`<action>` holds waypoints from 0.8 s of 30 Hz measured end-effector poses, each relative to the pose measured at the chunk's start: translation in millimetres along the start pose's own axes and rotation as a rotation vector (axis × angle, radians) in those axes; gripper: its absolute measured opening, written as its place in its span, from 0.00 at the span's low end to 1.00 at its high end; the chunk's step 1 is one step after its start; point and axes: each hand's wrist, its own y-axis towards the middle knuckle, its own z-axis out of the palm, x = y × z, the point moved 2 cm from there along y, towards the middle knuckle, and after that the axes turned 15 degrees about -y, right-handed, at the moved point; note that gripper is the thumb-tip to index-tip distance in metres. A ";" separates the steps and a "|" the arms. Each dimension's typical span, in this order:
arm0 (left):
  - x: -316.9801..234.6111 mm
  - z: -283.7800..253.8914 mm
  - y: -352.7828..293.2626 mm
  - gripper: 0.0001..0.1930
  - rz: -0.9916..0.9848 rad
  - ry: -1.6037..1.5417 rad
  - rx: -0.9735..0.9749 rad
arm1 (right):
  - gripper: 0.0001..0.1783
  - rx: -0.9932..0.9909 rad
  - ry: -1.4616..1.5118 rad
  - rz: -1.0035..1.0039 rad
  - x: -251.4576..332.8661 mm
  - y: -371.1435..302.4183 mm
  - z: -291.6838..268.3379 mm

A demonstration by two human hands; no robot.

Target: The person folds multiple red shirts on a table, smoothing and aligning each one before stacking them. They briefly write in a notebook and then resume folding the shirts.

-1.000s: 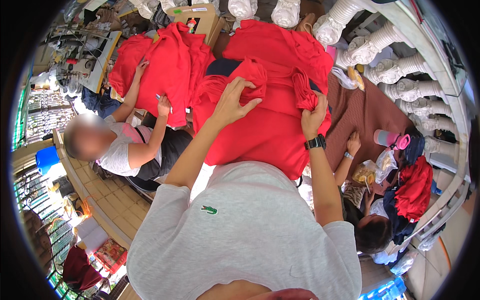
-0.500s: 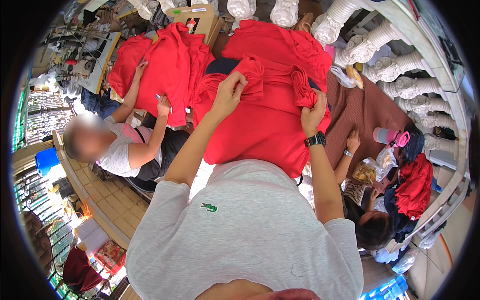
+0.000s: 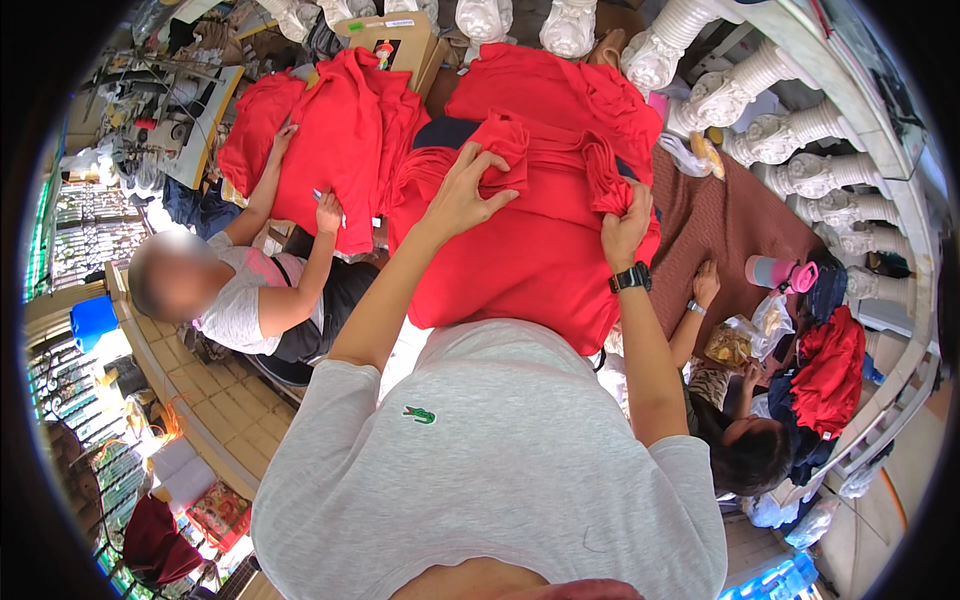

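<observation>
I watch from far off through the head camera, and I see two bare hands above the middle of the frame. The left hand (image 3: 468, 198) has its thumb and fingers spread apart in a curve, like a letter C. It is at the left folded red bundle (image 3: 507, 148), in the upper middle. I cannot tell if its fingertips touch the cloth. The right hand (image 3: 626, 228) is narrow — its thumb and fingers pinch the low end of the right folded red bundle (image 3: 603, 172), a bit right of the middle. A black watch (image 3: 630, 278) sits on that wrist.

Both bundles lie on a big red cloth (image 3: 520, 275), which comes down to the grey shirt (image 3: 490, 430) of the person wearing the camera. A dark blue patch (image 3: 444, 132) shows beside the left bundle. More red cloth (image 3: 550, 85) lies at the top middle.

On the upper left, a co-worker (image 3: 240, 310) has both hands on another red pile (image 3: 345, 140) — one hand holds something small and thin. On the right, a brown cloth (image 3: 745, 215) is spread out, and a second co-worker (image 3: 750, 458) rests a hand on it. A pink and grey bottle (image 3: 770, 271) and a clear bag of food (image 3: 730, 343) are near that person. White carved posts (image 3: 652, 58) line the top and right side.
</observation>
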 end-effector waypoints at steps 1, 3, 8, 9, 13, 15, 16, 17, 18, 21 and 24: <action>2.8 0.4 -0.1 0.20 0.007 0.004 -0.006 | 0.29 0.003 -0.005 0.003 -0.3 -0.2 -0.1; 7.1 -0.1 2.1 0.18 0.066 0.001 -0.018 | 0.29 0.010 -0.016 0.009 -0.3 -0.5 -0.7; 6.7 0.2 5.1 0.10 0.020 -0.065 -0.065 | 0.28 -0.009 0.002 0.011 -0.7 -0.9 -0.2; 6.2 1.5 5.2 0.08 0.043 -0.083 -0.103 | 0.28 -0.011 0.004 0.009 -0.6 -1.1 0.1; 13.6 -2.7 1.1 0.08 -0.001 -0.205 -0.134 | 0.28 -0.008 0.002 -0.007 -0.3 -1.5 -0.6; 20.8 -6.3 -0.3 0.11 0.072 -0.034 -0.073 | 0.28 -0.009 -0.003 -0.011 0.5 -1.1 -0.8; 22.6 -6.9 -0.9 0.12 0.108 0.052 -0.043 | 0.28 -0.009 -0.005 -0.013 1.0 -1.1 -0.9; 24.9 -5.5 -3.2 0.13 0.075 0.019 -0.056 | 0.28 -0.009 -0.007 -0.016 1.7 -1.1 -1.1; 15.3 -2.6 -3.0 0.14 0.044 -0.017 -0.065 | 0.28 -0.010 -0.012 -0.016 0.8 -1.5 -0.9; -4.5 -0.1 -3.3 0.16 -0.005 -0.050 -0.101 | 0.28 -0.004 -0.012 -0.001 0.2 -1.8 -1.0; -5.5 -0.8 -2.5 0.18 -0.002 -0.025 -0.125 | 0.28 -0.009 -0.003 0.006 0.6 -1.7 -1.3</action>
